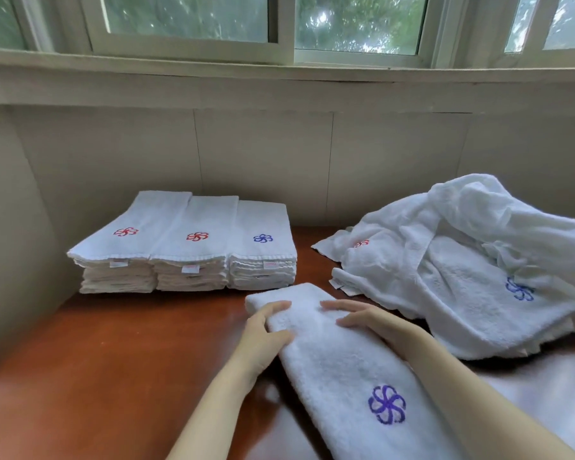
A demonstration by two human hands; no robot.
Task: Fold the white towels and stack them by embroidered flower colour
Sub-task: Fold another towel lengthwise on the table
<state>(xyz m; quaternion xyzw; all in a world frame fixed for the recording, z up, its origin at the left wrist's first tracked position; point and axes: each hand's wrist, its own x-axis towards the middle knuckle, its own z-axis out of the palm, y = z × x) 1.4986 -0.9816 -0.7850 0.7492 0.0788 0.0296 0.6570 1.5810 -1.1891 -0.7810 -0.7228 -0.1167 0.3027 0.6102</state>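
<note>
head camera, looking forward and down. i see a glossy reddish-brown table set into a corner of pale panelled wall. above the panels runs a ledge, and over it a sliding window with blurred green leaves behind the glass.

nearest me, a folded towel lies as a long white strip, slanting from the middle of the table down toward the lower right. a blue flower is stitched near its close end. the person's left hand sits at the strip's left edge, thumb and fingers apart and resting on top of the cloth. the right hand lies flat just across from it, fingers straight and pressing the towel.

at the back left, three piles of folded towels stand side by side, touching. the left stack and middle stack are topped with red embroidery, the right stack with blue. on the right, a loose heap of unfolded towels slumps against the wall. a red flower peeks out at its left, and a second blue flower shows on its front.

the strip's near end and both forearms run off the bottom edge. the heap is cut off at the right, and i cannot count its towels. the labels on the stack fronts are too small to read. i cannot tell whether any left finger tucks under the towel.
</note>
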